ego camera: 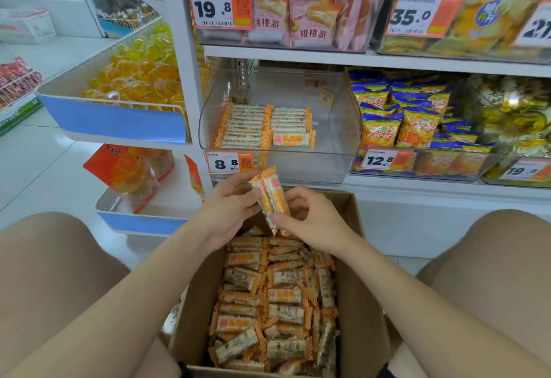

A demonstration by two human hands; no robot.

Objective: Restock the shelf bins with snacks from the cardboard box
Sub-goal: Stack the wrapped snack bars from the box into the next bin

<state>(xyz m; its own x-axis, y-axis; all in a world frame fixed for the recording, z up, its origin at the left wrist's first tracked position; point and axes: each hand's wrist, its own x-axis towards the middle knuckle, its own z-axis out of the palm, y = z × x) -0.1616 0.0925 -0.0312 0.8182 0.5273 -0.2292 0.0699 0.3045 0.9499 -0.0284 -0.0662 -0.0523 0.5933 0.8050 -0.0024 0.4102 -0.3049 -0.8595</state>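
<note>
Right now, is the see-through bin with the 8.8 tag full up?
No, mostly empty. The clear bin holds only two low rows of snack bars at its left; its right half is bare.

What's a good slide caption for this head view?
Left hand and right hand hold snack bars above the box, below the part-filled bin.

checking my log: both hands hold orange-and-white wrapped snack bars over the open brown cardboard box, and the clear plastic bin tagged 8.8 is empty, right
Not empty: the head view shows the clear plastic bin tagged 8.8 holding neat rows of orange-and-white wrapped snack bars. The rest stands.
</note>
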